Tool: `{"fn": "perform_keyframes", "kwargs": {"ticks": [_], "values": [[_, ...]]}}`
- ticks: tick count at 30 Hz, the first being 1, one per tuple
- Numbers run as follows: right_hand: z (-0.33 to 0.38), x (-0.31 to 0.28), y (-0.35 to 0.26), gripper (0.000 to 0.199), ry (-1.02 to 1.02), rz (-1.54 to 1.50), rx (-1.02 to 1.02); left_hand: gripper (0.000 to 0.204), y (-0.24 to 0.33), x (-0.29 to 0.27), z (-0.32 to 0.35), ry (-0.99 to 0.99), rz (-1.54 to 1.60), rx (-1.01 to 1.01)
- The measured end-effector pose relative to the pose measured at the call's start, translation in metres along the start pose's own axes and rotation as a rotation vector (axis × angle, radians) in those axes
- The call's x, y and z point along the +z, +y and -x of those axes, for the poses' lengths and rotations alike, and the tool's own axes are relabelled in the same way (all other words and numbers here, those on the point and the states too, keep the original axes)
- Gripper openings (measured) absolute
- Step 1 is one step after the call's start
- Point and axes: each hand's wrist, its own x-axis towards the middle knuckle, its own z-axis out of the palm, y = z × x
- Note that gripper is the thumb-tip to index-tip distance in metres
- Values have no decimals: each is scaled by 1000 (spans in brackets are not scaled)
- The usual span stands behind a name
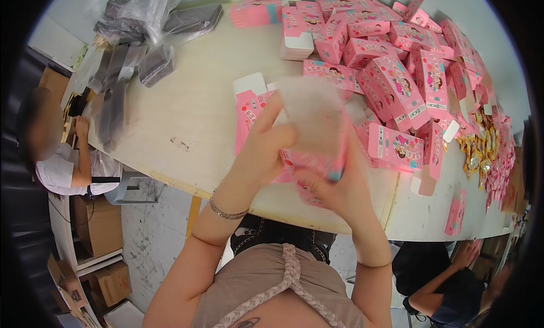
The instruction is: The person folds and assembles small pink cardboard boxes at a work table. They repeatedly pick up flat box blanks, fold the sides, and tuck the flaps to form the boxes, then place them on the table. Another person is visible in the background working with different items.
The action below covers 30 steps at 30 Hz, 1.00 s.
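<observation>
Between my hands is a pink cardboard carton (314, 115), smeared by motion, with a pale whitish side facing up. My left hand (262, 146) grips its left side, thumb against the pale face. Around the lower right side curls my right hand (343, 186), its fingers partly hidden by the carton. Beneath and left of my left hand, a flat pink carton (245, 113) with a white flap lies on the table. Just right of the held carton stands a big heap of made-up pink boxes (394, 84) with cartoon prints.
Flattened cartons (297, 44) are stacked at the back. Gold and pink small packets (481, 144) pile up at the right. A single pink packet (455, 213) lies near the right front edge. Dark plastic-wrapped packs (156, 64) sit far left. Other people sit left and lower right.
</observation>
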Motion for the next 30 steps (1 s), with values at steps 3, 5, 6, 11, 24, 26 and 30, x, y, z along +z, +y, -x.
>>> {"fn": "perform_keyframes", "kwargs": {"ticks": [3, 5, 6, 11, 24, 26, 30], "values": [[-4, 4, 16, 86, 320, -276, -76, 73, 5, 9, 5, -93, -220, 150], [-1, 2, 20, 71, 335, -90, -131, 81, -1, 14, 14, -84, -298, 223], [0, 2, 21, 64, 319, -58, -135, 79, -5, 13, 18, -67, -327, 221], [8, -4, 44, 36, 167, -108, -84, 63, -13, 1, 23, -128, -512, 194], [0, -12, 14, 23, 108, -358, 127, 70, -24, -4, 38, -30, -435, 229], [0, -14, 17, 25, 62, -326, 56, 69, -21, -6, 39, -65, -474, 219], [5, -21, 10, 31, -106, -71, -49, 60, -17, -9, 39, -96, -502, 261]]}}
